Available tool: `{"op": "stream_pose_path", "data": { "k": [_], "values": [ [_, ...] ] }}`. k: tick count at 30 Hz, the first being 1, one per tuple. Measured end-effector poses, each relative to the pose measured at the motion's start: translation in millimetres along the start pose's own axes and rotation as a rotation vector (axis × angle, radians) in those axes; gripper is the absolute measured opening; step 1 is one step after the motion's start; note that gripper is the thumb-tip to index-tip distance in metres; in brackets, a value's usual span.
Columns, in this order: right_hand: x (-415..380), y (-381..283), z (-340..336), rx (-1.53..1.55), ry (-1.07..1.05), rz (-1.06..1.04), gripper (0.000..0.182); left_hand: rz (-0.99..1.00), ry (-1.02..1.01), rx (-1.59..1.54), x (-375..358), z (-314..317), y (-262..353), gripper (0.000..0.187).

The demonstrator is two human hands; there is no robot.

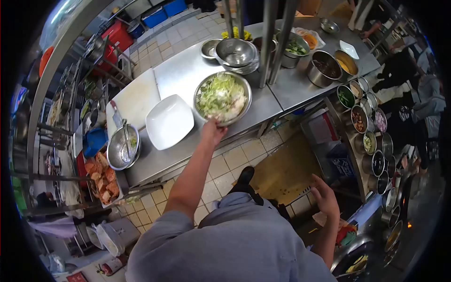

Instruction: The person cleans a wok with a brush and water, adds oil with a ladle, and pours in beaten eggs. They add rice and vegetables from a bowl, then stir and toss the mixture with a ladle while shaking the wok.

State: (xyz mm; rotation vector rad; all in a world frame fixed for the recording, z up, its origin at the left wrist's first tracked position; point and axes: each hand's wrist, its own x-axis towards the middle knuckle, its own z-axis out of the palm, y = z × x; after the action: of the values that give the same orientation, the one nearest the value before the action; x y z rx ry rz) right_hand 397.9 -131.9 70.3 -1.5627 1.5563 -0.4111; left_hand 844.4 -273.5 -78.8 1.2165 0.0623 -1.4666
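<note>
My left hand [214,133] is closed on the near rim of a perforated metal colander [199,101]. Shredded pale green vegetable [221,91] fills it, with a whitish, pinkish food [231,109] at the near right. Just left of the colander is a white square dish [169,121] with nothing in it. Farther left, a metal bowl [123,152] holds a utensil and a bit of green. My right hand [325,196] hangs over the floor at my right side, fingers apart and holding nothing.
A white cutting board [136,96] lies on the steel counter [176,63]. Metal bowls [236,51] stand behind the colander, near upright posts [268,47]. Pots [324,68] are at the back right. Several ingredient containers [359,118] line the right shelf; a wok [354,256] is below.
</note>
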Motion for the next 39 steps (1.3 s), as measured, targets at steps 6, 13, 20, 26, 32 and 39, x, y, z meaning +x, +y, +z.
{"op": "stream_pose_path", "data": {
  "k": [6, 13, 20, 26, 32, 39],
  "values": [
    [-235, 191, -44, -0.413, 0.801, 0.713, 0.052, 0.075, 0.011, 0.458, -88, 2, -40, 0.020],
    [-448, 235, 0, -0.261, 0.810, 1.581, 0.064, -0.218, -0.483, 1.067, -128, 110, -174, 0.028],
    [-512, 248, 38, 0.269, 1.523, 1.077, 0.029, -0.596, -1.091, 1.194, -261, 262, -371, 0.048],
    [-502, 134, 68, 1.659, 1.773, -0.043, 0.024, -0.419, -1.519, 1.386, -420, 351, -494, 0.046],
    [-493, 93, 93, 1.457, 1.879, 0.383, 0.033, 0.188, -2.020, 1.665, -562, 426, -639, 0.041],
    [-494, 51, 103, 1.454, 1.860, 0.553, 0.038, 1.459, -2.186, 1.309, -615, 377, -730, 0.066]
  ]
}}
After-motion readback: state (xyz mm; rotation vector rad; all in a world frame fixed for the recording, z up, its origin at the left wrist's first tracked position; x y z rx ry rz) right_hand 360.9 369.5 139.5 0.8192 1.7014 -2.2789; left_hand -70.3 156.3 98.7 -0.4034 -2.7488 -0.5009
